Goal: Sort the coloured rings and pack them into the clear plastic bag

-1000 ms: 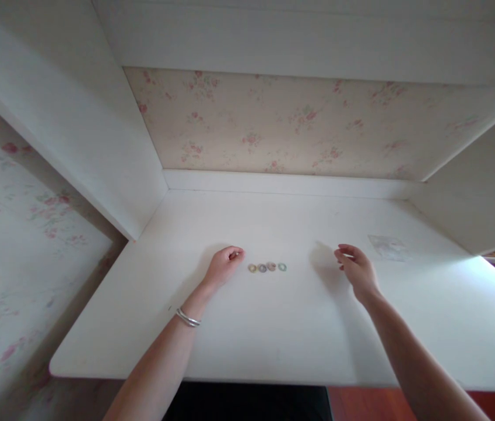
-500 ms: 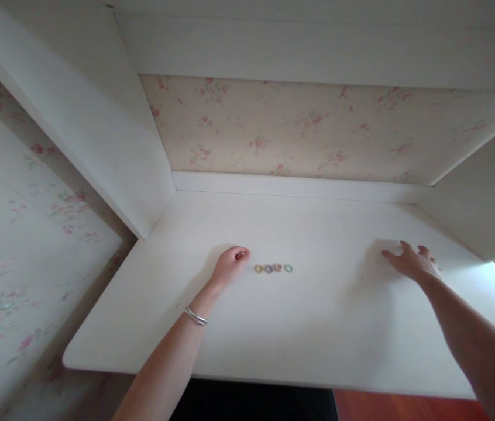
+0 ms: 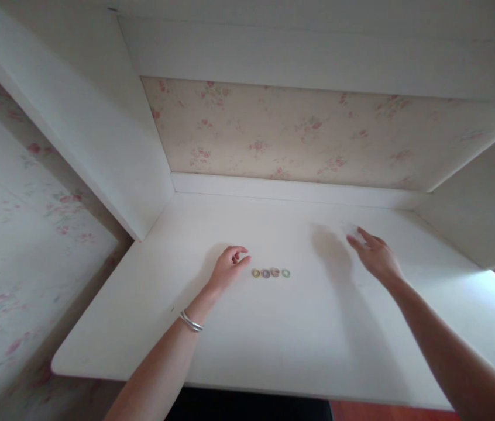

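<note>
Several small coloured rings (image 3: 270, 273) lie in a short row on the white desk top (image 3: 274, 339). My left hand (image 3: 229, 267) rests on the desk just left of the row. Its fingers are curled and its thumb and forefinger are pinched, with a tiny reddish speck between them that is too small to name. A silver bangle (image 3: 190, 321) sits on that wrist. My right hand (image 3: 375, 255) hovers to the right of the rings, fingers stretched forward and slightly smeared. A faint translucent patch shows at its fingertips; whether it holds anything is unclear.
The desk sits in a white alcove with side panels (image 3: 111, 158) left and right and an overhead board. Floral wallpaper (image 3: 300, 131) covers the back. The desk's front edge (image 3: 230, 383) runs along the bottom, with dark space and a red floor below.
My right hand went out right onto a clear plastic sheet, then swung back left towards the rings; the sheet no longer shows at its old place. My left hand stayed put.
</note>
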`<state>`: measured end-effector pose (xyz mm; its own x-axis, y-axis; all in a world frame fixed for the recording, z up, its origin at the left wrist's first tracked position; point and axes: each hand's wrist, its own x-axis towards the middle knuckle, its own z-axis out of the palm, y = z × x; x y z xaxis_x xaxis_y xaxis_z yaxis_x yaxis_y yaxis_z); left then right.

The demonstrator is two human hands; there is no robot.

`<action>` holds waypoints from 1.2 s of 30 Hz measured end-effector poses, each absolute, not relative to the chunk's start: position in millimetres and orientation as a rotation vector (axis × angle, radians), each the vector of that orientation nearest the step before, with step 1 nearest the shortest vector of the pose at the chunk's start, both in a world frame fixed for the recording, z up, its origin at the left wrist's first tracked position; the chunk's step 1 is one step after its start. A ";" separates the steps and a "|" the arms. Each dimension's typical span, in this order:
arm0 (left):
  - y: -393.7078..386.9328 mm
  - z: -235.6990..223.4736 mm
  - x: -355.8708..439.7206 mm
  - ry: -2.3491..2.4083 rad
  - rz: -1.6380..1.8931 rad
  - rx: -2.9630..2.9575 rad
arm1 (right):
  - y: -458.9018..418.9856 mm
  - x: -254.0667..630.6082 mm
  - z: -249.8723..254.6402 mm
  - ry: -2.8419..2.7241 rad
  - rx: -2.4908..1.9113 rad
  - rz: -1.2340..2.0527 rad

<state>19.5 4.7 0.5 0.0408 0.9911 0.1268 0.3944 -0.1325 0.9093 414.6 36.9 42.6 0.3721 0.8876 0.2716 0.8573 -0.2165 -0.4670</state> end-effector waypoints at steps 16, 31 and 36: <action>-13.6 13.6 36.3 1.418 1.232 1.793 | -25.0 171.0 28.4 -1.858 -1.391 0.340; -14.8 20.8 37.5 1.273 1.188 1.738 | -17.7 197.8 50.8 -1.431 -1.533 0.666; -11.6 21.3 32.3 1.353 1.309 1.823 | 2.8 244.1 41.9 -1.149 -1.622 0.559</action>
